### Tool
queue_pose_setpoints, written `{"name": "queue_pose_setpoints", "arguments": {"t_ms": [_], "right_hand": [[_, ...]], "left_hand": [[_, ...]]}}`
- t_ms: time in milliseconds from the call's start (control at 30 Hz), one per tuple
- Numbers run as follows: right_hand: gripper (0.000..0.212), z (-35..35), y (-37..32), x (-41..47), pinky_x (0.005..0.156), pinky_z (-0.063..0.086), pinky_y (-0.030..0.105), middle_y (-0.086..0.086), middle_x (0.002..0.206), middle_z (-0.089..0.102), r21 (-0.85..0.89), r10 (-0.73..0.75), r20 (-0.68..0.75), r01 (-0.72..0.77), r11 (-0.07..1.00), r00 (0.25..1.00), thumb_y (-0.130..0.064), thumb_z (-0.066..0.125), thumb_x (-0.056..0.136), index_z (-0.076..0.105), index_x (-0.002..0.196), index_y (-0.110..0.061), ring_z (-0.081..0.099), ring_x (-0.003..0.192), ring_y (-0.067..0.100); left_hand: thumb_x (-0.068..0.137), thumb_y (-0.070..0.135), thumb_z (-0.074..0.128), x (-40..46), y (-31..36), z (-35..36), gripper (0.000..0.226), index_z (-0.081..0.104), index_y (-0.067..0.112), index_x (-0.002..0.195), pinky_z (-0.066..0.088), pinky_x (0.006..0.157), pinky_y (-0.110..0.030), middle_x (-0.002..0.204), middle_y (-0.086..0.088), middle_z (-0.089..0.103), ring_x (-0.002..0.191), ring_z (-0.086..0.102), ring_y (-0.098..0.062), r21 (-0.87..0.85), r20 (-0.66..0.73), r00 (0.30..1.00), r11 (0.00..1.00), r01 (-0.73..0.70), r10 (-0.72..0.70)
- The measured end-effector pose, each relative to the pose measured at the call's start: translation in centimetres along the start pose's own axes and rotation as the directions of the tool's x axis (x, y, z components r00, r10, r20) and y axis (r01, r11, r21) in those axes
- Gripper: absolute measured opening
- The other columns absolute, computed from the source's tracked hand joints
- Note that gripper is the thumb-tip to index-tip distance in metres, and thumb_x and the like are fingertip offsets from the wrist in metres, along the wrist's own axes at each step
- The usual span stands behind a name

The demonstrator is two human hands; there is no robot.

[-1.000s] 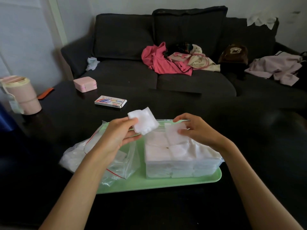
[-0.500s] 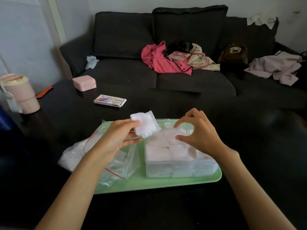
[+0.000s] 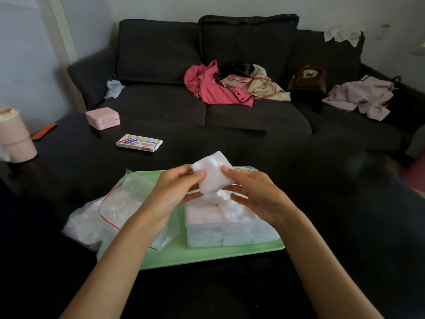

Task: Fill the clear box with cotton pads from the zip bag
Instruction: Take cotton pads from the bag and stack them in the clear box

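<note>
Pads [image 3: 212,173] are now being pinched from both sides: my left hand [image 3: 177,192] is keeping its grip on the small white stack, and my right hand [image 3: 255,194], which a moment ago was down on the heap in the clear box [image 3: 230,236], is coming up to take the stack's far edge between thumb and fingers. Both grips are narrow, closed on the same stack. Directly beneath the grip, I am seeing the box already piled above its rim. To the left of the grip and lower, the zip bag [image 3: 110,215] is lying slack on the green tray [image 3: 207,255], with pads remaining inside. I am reading this as a handover or squaring-up before placing, and space below looks scarce.
</note>
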State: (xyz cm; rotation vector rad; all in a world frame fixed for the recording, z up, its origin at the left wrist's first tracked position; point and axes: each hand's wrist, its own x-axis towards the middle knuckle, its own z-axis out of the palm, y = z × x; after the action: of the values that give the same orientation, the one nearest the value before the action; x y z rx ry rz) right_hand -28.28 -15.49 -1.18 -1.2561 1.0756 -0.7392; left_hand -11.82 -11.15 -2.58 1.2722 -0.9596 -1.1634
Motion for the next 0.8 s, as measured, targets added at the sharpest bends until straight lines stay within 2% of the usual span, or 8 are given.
{"name": "queue_pose_setpoints", "arguments": {"t_ms": [67, 200, 267, 433, 567, 633, 733, 800], "right_hand": [[0.016, -0.1, 0.1, 0.0, 0.067, 0.051, 0.020, -0.008, 0.074, 0.072, 0.060, -0.022, -0.048, 0.025, 0.998, 0.999, -0.032, 0.065, 0.086, 0.072, 0.083, -0.018, 0.068, 0.073, 0.004], [0.016, -0.6, 0.3, 0.1, 0.072, 0.056, 0.022, -0.002, 0.078, 0.072, -0.125, -0.129, -0.079, 0.118, 0.985, 0.989, -0.028, 0.068, 0.084, 0.075, 0.087, -0.014, 0.065, 0.069, 0.006], [0.017, -0.8, 0.1, 0.0, 0.070, 0.057, 0.022, 0.001, 0.081, 0.073, -0.130, -0.151, -0.083, 0.139, 0.982, 0.985, -0.028, 0.070, 0.083, 0.076, 0.086, -0.013, 0.066, 0.072, 0.009], [0.019, -1.2, -0.2, -0.3, 0.063, 0.055, 0.021, 0.004, 0.091, 0.073, 0.062, -0.019, 0.024, 0.017, 0.998, 1.000, -0.026, 0.064, 0.088, 0.072, 0.098, -0.011, 0.071, 0.081, 0.012], [0.018, -1.3, -0.7, -0.2, 0.065, 0.056, 0.023, 0.007, 0.091, 0.072, 0.230, 0.013, 0.086, -0.032, 0.973, 0.996, -0.026, 0.065, 0.086, 0.070, 0.095, -0.011, 0.071, 0.080, 0.015], [0.032, -1.2, -0.9, 0.1, 0.067, 0.057, 0.022, 0.006, 0.096, 0.072, 0.155, -0.053, 0.007, 0.052, 0.987, 0.999, -0.029, 0.071, 0.080, 0.067, 0.107, -0.014, 0.071, 0.085, 0.015], [0.038, -1.4, -0.8, 1.0, 0.062, 0.055, 0.017, 0.002, 0.095, 0.071, 0.009, -0.174, -0.179, 0.178, 0.984, 0.968, -0.015, 0.072, 0.080, 0.059, 0.115, -0.020, 0.070, 0.082, 0.012], [0.037, -1.8, -0.6, 1.5, 0.059, 0.054, 0.017, 0.001, 0.093, 0.069, -0.107, -0.190, -0.224, 0.170, 0.980, 0.956, -0.013, 0.072, 0.081, 0.057, 0.114, -0.020, 0.069, 0.081, 0.010]], "left_hand": [[0.087, 0.018, 0.065, 0.0, 0.0, 0.3, 0.014, 0.070, 0.017, 0.100, 0.057, 0.068, -0.020, 0.098, -0.002, 0.073, 0.088, 0.070, -0.012, 0.027, -0.031, 0.999, 1.000, -0.015, 0.016], [0.079, 0.025, 0.073, 0.4, 0.7, 0.6, 0.012, 0.068, 0.033, 0.085, 0.054, 0.060, -0.015, 0.078, 0.016, 0.072, 0.077, 0.068, 0.001, 0.172, 0.023, 0.997, 0.982, -0.077, 0.074], [0.079, 0.025, 0.073, 0.6, 1.0, 0.4, 0.013, 0.067, 0.035, 0.083, 0.053, 0.057, -0.013, 0.074, 0.018, 0.072, 0.073, 0.068, 0.003, 0.214, 0.090, 0.991, 0.970, -0.117, 0.100], [0.076, 0.026, 0.075, 0.5, 0.5, 0.2, 0.019, 0.071, 0.024, 0.095, 0.056, 0.065, -0.018, 0.083, 0.003, 0.075, 0.080, 0.071, -0.008, 0.196, 0.125, 0.988, 0.974, -0.117, 0.093], [0.076, 0.024, 0.076, 1.1, 0.2, 0.9, 0.011, 0.072, 0.017, 0.084, 0.053, 0.058, -0.015, 0.075, 0.000, 0.075, 0.073, 0.071, -0.007, 0.138, -0.051, 0.984, 0.977, -0.164, 0.173], [0.077, 0.028, 0.075, 1.7, 0.0, 1.5, 0.014, 0.072, 0.016, 0.083, 0.053, 0.055, -0.015, 0.074, 0.000, 0.073, 0.067, 0.070, -0.006, 0.172, -0.122, 0.971, 0.968, -0.184, 0.206], [0.076, 0.040, 0.074, 2.6, 0.1, 2.2, 0.022, 0.073, 0.018, 0.079, 0.047, 0.050, -0.015, 0.069, 0.005, 0.072, 0.062, 0.069, -0.004, 0.326, -0.120, 0.967, 0.929, -0.176, 0.225], [0.075, 0.045, 0.073, 3.3, 0.2, 2.1, 0.023, 0.073, 0.023, 0.070, 0.049, 0.059, -0.022, 0.064, 0.007, 0.070, 0.065, 0.069, -0.007, 0.456, -0.095, 0.972, 0.878, -0.149, 0.214]]}}
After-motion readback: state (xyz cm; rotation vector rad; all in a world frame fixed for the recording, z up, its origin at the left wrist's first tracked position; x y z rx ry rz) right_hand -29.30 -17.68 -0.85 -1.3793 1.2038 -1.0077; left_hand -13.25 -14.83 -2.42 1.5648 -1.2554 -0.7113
